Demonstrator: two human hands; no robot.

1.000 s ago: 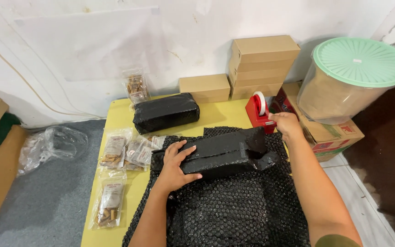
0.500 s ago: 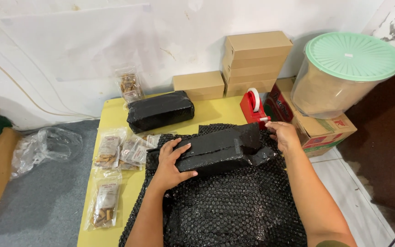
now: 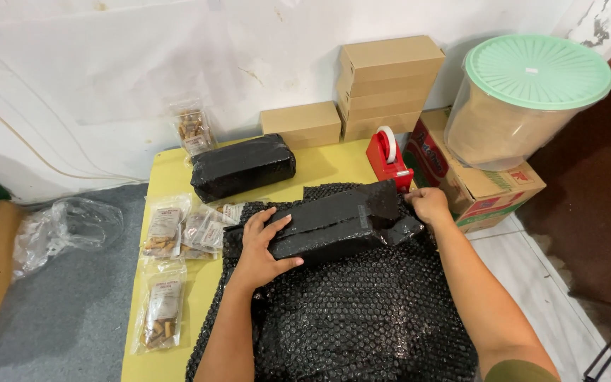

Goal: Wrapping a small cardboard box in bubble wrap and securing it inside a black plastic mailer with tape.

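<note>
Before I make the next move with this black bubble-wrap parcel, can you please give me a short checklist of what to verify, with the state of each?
1. Left hand presses flat on the half-wrapped parcel: ok.
2. Right hand is at the parcel's right end: ok, but cannot tell whether its fingers pinch the flap.
3. Tape dispenser stands just behind the right hand, within likely reach: ok.
4. Bubble-wrap sheet lies spread under the parcel: ok.
5. Parcel sealed with tape: cannot tell.
6. Finished black parcel and snack pouches lie apart from the sheet's working area: ok.
</note>
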